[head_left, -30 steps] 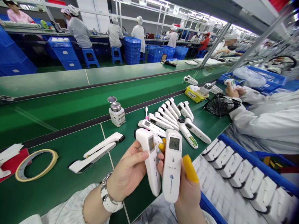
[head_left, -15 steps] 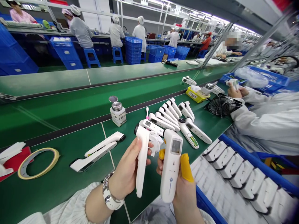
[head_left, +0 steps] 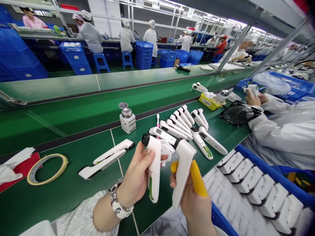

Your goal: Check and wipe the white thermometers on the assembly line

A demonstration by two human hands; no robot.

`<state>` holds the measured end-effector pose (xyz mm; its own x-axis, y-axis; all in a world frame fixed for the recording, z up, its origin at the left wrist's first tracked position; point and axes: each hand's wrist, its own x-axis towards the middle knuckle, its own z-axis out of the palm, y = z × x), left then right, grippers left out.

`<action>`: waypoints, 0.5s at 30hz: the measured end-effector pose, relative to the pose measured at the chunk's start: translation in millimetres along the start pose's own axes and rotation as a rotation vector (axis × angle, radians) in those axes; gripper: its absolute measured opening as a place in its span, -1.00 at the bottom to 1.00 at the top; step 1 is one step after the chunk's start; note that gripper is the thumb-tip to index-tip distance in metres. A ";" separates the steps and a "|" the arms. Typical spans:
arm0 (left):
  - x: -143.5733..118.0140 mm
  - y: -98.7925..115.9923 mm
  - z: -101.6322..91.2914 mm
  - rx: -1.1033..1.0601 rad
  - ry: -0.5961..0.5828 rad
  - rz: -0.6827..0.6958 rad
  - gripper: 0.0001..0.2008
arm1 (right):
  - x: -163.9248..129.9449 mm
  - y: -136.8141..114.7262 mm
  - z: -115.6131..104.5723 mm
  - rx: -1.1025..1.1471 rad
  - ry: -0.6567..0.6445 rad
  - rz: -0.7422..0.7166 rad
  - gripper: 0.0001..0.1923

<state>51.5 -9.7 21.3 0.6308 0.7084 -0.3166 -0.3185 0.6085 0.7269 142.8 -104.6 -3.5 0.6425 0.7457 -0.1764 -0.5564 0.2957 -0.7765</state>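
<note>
Two thermometers: one white handheld unit in each hand, raised above the green bench [head_left: 61, 183], side by side and apart.
Left hand [head_left: 134, 178]: clenched around the left thermometer [head_left: 154, 168]; thumb pressed on the front edge near the top, other digits wrapped behind the body; black sensor tip at the top, green label on the lower edge.
Right hand [head_left: 194, 203]: grasping the right thermometer [head_left: 182, 173] from below; yellow-capped fingers [head_left: 195, 178] along its right side, another yellow cot at its left edge; head tilted toward the left unit.
Between the units: crumpled white wipe [head_left: 167, 149], touching the left thermometer; which hand pinches it cannot be told.
Bench beyond: row of thermometers [head_left: 182, 123] lying flat, white dispenser bottle [head_left: 127, 119], tape roll [head_left: 48, 168] far left.
Right side: co-worker's sleeve [head_left: 275, 134] beside a black fan [head_left: 240, 113].
</note>
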 end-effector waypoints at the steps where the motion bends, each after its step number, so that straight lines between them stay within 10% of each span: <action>1: -1.2 0.1 -0.4 0.027 -0.016 0.029 -0.70 | 0.0 -0.2 0.2 -0.007 -0.016 -0.006 -0.67; 5: -13.3 1.8 -8.2 0.455 -0.066 0.495 -0.58 | 1.6 6.4 -1.1 0.059 0.062 -0.047 -0.72; 8: -21.9 -3.8 -18.1 0.955 -0.301 0.971 -0.44 | 5.4 18.0 -6.0 0.243 0.039 0.193 -0.81; 11: -23.2 -23.1 -23.0 1.184 -0.463 1.051 -0.37 | 9.0 25.7 -9.5 0.327 -0.100 0.462 -0.66; 15: -23.2 -56.5 -20.0 1.231 -0.617 1.052 -0.42 | 7.4 18.0 -17.1 0.251 -0.045 0.464 -0.61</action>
<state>40.8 -53.4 -24.7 0.7735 0.1819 0.6072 -0.2405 -0.8021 0.5466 146.6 -103.9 -29.0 0.2784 0.8556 -0.4363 -0.8895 0.0583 -0.4533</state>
